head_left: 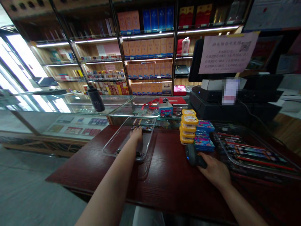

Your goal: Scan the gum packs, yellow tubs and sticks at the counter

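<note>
My right hand is wrapped around the handle of a black barcode scanner, its head near the stacked yellow-lidded tubs. My left hand reaches into a clear plastic tray, its fingers closed at the left end of some dark wrapped sticks near the far side. More dark sticks lie at the tray's near end, partly behind my forearm. Blue printed packs are piled against the tubs. At the right, a second clear tray holds many dark and red sticks.
The dark red wooden table ends in a corner at the left. Behind it are a glass display counter, a small blue box, a black bottle and a monitor with a paper sign. Boxed goods fill the lit shelves.
</note>
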### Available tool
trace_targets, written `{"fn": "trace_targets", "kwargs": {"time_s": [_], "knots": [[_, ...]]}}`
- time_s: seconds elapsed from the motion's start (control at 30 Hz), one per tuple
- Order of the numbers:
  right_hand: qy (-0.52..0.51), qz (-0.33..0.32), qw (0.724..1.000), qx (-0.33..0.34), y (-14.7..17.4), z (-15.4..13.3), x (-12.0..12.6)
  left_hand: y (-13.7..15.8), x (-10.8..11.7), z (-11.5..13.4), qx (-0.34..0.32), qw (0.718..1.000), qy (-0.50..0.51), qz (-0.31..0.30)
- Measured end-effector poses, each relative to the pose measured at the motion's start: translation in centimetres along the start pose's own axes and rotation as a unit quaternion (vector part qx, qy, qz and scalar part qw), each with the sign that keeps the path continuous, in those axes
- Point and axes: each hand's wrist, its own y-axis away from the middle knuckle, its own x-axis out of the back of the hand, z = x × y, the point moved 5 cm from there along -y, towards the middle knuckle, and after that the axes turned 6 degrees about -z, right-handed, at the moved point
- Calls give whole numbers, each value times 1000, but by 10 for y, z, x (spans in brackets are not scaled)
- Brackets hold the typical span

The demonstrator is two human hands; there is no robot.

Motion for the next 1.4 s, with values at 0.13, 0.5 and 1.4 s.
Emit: {"fn": "trace_targets", "kwargs": {"time_s": [0.13,0.5,1.4], "knots": [[5,8,1000,5,-1,0,0,4,3,-1,21,999,-33,11],[12,-5,1000,1,-1,-5,4,18,35,5,53,998,-29,37],[-453,-151,875,-76,11,-17,24,137,-37,134,-84,961,240,105]]}}
